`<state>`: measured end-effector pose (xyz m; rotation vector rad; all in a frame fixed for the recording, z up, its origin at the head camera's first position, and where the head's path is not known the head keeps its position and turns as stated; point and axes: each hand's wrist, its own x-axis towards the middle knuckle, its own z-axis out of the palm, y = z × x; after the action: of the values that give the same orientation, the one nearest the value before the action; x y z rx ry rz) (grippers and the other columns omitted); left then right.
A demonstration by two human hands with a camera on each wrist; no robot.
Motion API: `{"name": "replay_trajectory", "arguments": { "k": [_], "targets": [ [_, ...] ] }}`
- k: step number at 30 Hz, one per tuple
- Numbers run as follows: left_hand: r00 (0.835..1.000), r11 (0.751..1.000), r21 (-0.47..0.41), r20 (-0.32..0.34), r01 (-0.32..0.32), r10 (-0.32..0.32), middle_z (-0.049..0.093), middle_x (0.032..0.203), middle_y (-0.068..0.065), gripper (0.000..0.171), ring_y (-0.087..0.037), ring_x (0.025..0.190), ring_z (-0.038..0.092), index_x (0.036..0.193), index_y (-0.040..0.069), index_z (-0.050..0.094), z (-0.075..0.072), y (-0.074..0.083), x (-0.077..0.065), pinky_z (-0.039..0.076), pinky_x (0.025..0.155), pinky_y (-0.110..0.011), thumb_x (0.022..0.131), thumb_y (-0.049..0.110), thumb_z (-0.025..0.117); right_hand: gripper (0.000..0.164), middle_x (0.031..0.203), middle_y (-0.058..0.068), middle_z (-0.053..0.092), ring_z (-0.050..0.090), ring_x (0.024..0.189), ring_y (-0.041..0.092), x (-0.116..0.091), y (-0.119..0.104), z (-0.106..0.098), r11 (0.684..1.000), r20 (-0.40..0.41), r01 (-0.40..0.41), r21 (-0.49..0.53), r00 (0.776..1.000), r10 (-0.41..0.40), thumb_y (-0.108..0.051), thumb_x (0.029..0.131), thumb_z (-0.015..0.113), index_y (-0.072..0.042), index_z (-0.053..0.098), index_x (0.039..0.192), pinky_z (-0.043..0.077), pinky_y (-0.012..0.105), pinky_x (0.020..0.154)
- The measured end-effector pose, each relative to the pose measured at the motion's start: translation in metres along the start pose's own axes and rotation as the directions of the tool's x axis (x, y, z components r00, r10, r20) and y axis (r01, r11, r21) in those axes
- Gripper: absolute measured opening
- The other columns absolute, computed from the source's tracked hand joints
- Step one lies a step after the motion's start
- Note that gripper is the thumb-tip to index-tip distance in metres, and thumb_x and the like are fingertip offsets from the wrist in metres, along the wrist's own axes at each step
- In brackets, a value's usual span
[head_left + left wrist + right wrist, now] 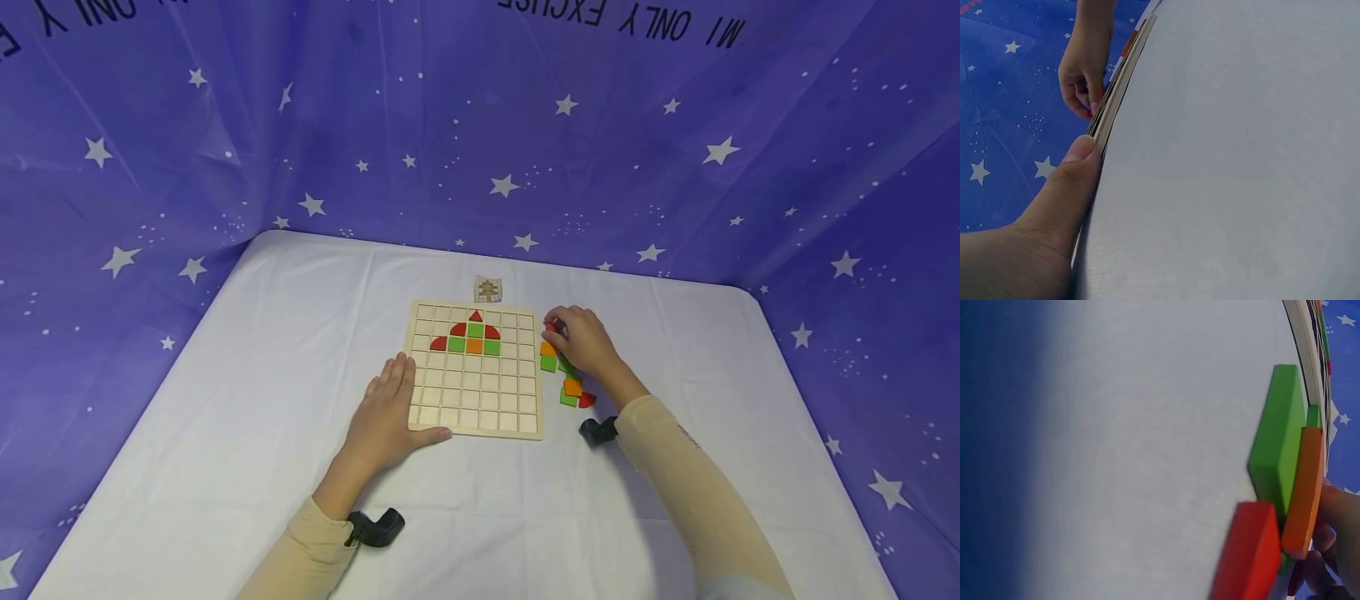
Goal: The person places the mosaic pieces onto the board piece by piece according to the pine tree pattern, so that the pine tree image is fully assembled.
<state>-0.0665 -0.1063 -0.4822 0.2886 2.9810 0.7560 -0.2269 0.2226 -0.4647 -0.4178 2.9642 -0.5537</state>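
A person's right hand [587, 340] pinches a small red piece [551, 326] between thumb and fingers, just beyond the right edge of a wooden grid board [481, 402]. The left hand [384, 417] lies with straight fingers along the board's left edge, thumb at its near edge. Left of the pinch, the board's upper cells hold a red triangle [476, 317], then two red quarter-circles around a green square, then a red quarter-circle, green square, orange square and green square. Below the pinching fingers lie loose orange squares [572, 387], green pieces [548, 364] and a red quarter-circle [587, 401].
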Motion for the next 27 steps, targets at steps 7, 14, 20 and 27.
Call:
{"name": "replay_trajectory", "arguments": {
  "k": [7, 14, 20, 27],
  "targets": [
    [1.0, 1.0, -0.003, 0.006, 0.004, -0.004, 0.01, 0.166, -0.021, 0.128, -0.037, 0.154, 0.011, 0.156, -0.005, 0.013, -0.0005, 0.0002, -0.0001, 0.019, 0.123, -0.055, 0.072, 0.069, 0.074, 0.037, 0.099, 0.005, 0.065, 0.054, 0.091, 0.024, -0.0013, -0.0001, -0.0017, 1.0, 0.038, -0.018, 0.007, 0.999, 0.018, -0.039, 0.094, 0.067, -0.016, 0.067, 0.123, 0.048, 0.043, 0.093],
    [1.0, 1.0, -0.001, 0.01, 0.005, -0.005, 0.009, 0.166, -0.02, 0.128, -0.037, 0.155, 0.01, 0.156, -0.005, 0.013, -0.0003, 0.0002, 0.0, 0.018, 0.123, -0.055, 0.072, 0.07, 0.074, 0.038, 0.103, 0.007, 0.065, 0.055, 0.092, 0.024, -0.002, -0.0002, -0.0052, 1.0, 0.071, -0.007, 0.02, 0.997, 0.006, -0.035, 0.095, 0.067, -0.015, 0.067, 0.127, 0.048, 0.045, 0.096],
    [1.0, 1.0, -0.005, 0.002, 0.002, -0.002, 0.009, 0.166, -0.021, 0.128, -0.038, 0.154, 0.011, 0.156, -0.005, 0.014, 0.0001, 0.0004, -0.0002, 0.019, 0.123, -0.055, 0.072, 0.069, 0.075, 0.039, 0.109, 0.011, 0.064, 0.056, 0.095, 0.025, -0.0004, -0.0013, -0.0067, 0.999, 0.102, -0.012, 0.04, 0.995, 0.008, -0.028, 0.095, 0.069, -0.012, 0.067, 0.13, 0.05, 0.043, 0.096],
    [1.0, 1.0, -0.012, 0.0, 0.002, -0.002, 0.009, 0.166, -0.021, 0.128, -0.038, 0.154, 0.011, 0.156, -0.005, 0.014, -0.0005, -0.0003, -0.0001, 0.019, 0.123, -0.055, 0.072, 0.069, 0.075, 0.039, 0.111, 0.011, 0.062, 0.056, 0.097, 0.025, 0.0006, -0.0013, -0.0075, 0.999, 0.115, -0.024, 0.021, 0.993, 0.021, -0.03, 0.095, 0.068, -0.011, 0.067, 0.129, 0.051, 0.043, 0.098]
  ]
}}
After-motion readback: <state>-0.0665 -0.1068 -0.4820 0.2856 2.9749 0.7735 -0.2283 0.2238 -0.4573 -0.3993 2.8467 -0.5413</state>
